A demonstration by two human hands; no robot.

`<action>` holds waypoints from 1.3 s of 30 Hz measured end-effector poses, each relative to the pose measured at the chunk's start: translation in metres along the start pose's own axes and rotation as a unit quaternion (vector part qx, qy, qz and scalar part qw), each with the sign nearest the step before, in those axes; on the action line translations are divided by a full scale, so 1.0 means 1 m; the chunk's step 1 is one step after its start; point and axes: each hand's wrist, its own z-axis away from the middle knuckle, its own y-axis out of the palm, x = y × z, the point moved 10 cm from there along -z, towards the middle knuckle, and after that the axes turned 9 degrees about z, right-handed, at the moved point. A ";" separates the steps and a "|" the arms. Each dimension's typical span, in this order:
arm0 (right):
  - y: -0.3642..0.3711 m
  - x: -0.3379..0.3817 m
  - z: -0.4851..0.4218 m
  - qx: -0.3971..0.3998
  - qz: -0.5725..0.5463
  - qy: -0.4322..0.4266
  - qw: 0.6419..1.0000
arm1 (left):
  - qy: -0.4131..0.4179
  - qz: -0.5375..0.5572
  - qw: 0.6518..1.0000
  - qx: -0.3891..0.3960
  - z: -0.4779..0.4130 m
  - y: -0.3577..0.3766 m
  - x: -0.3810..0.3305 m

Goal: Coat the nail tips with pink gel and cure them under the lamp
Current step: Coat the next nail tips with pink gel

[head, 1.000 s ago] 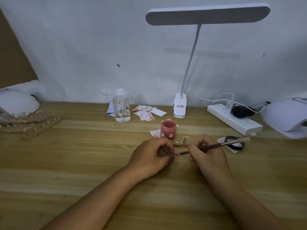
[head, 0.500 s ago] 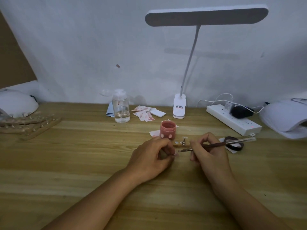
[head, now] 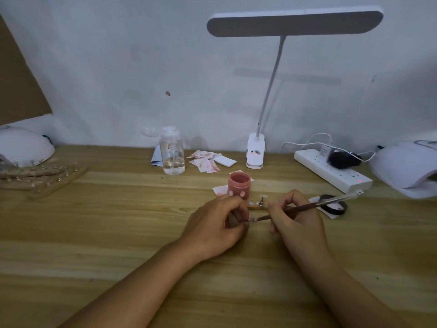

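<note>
Brush back at nail (jar behind)

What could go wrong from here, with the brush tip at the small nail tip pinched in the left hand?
The left hand pinches the small pale nail tip right where the thin brown-handled brush, held in the right hand, meets it; gel could smear onto the skin. The open round pink gel jar stands just behind the left hand's knuckles; lifting that hand carelessly might knock it over.
</note>
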 end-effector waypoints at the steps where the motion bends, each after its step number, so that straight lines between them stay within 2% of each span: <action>1: -0.003 -0.002 -0.001 -0.012 0.018 0.002 1.000 | 0.000 -0.001 1.000 0.000 0.000 0.000 0.000; 3: -0.008 -0.004 -0.002 -0.029 0.014 0.009 0.999 | 0.002 0.000 1.000 -0.001 0.001 0.000 -0.001; 6: -0.010 -0.001 -0.001 -0.039 -0.056 0.003 0.998 | 0.000 0.017 1.000 -0.008 0.000 -0.001 0.001; 12: -0.006 0.002 -0.001 -0.013 -0.104 0.018 0.994 | -0.016 0.032 0.999 -0.006 -0.002 0.000 0.006; 16: 0.005 0.000 0.000 0.025 -0.055 0.015 0.998 | -0.020 0.037 0.999 -0.005 -0.003 0.000 0.010; 19: -0.001 -0.005 -0.003 -0.004 0.002 0.016 1.000 | -0.022 0.036 0.999 -0.005 -0.003 0.001 0.010; 21: -0.005 -0.005 -0.004 -0.010 -0.008 0.018 1.000 | -0.023 0.042 0.999 -0.005 -0.004 0.001 0.011; 25: 0.007 0.003 0.000 0.042 -0.034 0.000 0.999 | -0.024 0.045 0.999 -0.001 -0.004 0.002 0.012; 30: -0.004 -0.003 -0.002 -0.006 0.008 0.009 1.000 | -0.027 0.038 0.999 -0.002 -0.004 0.001 0.013; 33: 0.003 0.003 0.000 0.025 -0.043 0.007 0.999 | -0.022 0.035 0.999 0.006 -0.003 0.002 0.010; 35: 0.009 0.007 0.002 0.041 -0.023 -0.009 0.999 | -0.018 0.033 0.999 0.005 -0.003 0.002 0.009; 39: -0.003 0.000 -0.002 -0.009 0.012 0.002 1.000 | -0.019 0.019 1.000 -0.005 -0.003 0.000 0.008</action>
